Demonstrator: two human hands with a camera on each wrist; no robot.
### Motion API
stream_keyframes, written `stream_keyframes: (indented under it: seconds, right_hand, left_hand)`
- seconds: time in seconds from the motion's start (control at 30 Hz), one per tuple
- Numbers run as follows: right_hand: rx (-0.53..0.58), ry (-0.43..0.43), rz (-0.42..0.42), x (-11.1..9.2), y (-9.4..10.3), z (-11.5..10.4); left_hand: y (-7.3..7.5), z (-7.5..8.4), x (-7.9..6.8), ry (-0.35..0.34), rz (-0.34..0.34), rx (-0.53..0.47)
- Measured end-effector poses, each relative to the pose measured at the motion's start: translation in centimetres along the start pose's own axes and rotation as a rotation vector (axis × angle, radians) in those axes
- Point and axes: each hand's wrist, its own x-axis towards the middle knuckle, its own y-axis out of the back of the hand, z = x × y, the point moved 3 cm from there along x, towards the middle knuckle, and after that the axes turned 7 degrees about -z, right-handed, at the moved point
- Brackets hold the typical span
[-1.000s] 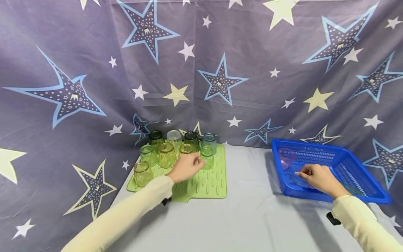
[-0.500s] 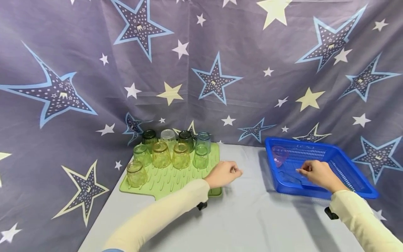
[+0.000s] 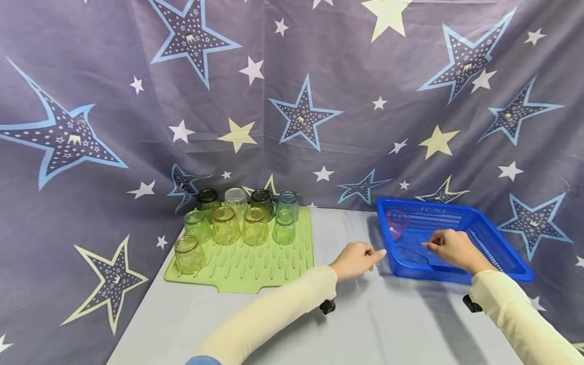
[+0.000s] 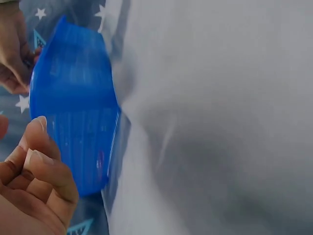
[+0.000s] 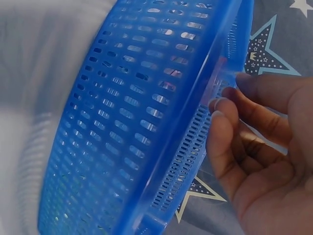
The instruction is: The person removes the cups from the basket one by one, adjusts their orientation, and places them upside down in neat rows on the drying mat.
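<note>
Near the left edge of the blue plastic basket (image 3: 483, 218) is my left hand (image 3: 356, 259), fingers loosely bent, with nothing seen between them. Over the basket's front part hovers my right hand (image 3: 456, 249); its fingers are loosely bent and hold nothing visible. Inside the basket, a pink clear glass (image 3: 397, 224) leans at the back left corner, and a bluish clear glass (image 3: 412, 253) seems to lie at the front left. Several glasses, among them an amber one (image 3: 255, 228) and a green one (image 3: 285, 229), stand upside down on a green drying mat (image 3: 274, 266).
At the mat's left edge stands a yellow glass (image 3: 189, 255), with a blue one (image 3: 288, 205) in the back row. A white cloth (image 3: 365, 319) covers the table. Behind hangs a grey curtain (image 3: 342, 56) with stars. The basket's front right inside is partly hidden by my right hand.
My left hand has moved right from beside the front green glass on the mat to the basket's left edge. The right hand stays over the basket. The view has shifted slightly right.
</note>
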Motion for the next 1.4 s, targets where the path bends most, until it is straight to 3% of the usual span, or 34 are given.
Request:
stream_keyframes:
  seconds: [0.23, 0.37, 0.6, 0.77, 1.0, 1.4]
  right_hand:
    - [0.003, 0.010, -0.018, 1.4, -0.2, -1.0]
    - [0.010, 0.022, -0.015, 2.1, 0.0, -1.5]
    - [0.010, 0.009, -0.063, 3.7, 0.6, -1.7]
    - [0.027, -0.022, -0.119, 5.1, 1.0, -1.2]
    - [0.040, -0.132, -0.183, 6.4, 0.6, 0.6]
    - [0.056, -0.297, -0.255, 6.0, 0.0, 4.7]
  left_hand:
    - [-2.0, 0.8, 0.8, 0.078, 0.006, -0.154]
    - [-2.3, 0.9, 1.0, 0.122, 0.049, -0.204]
    - [-2.6, 1.1, 1.1, 0.209, 0.105, -0.404]
    - [-2.9, 1.6, 1.2, 0.218, 0.095, -0.359]
    - [-4.1, 2.2, 1.0, 0.239, 0.075, -0.333]
    - [-6.0, 3.9, 0.9, 0.228, 0.050, -0.267]
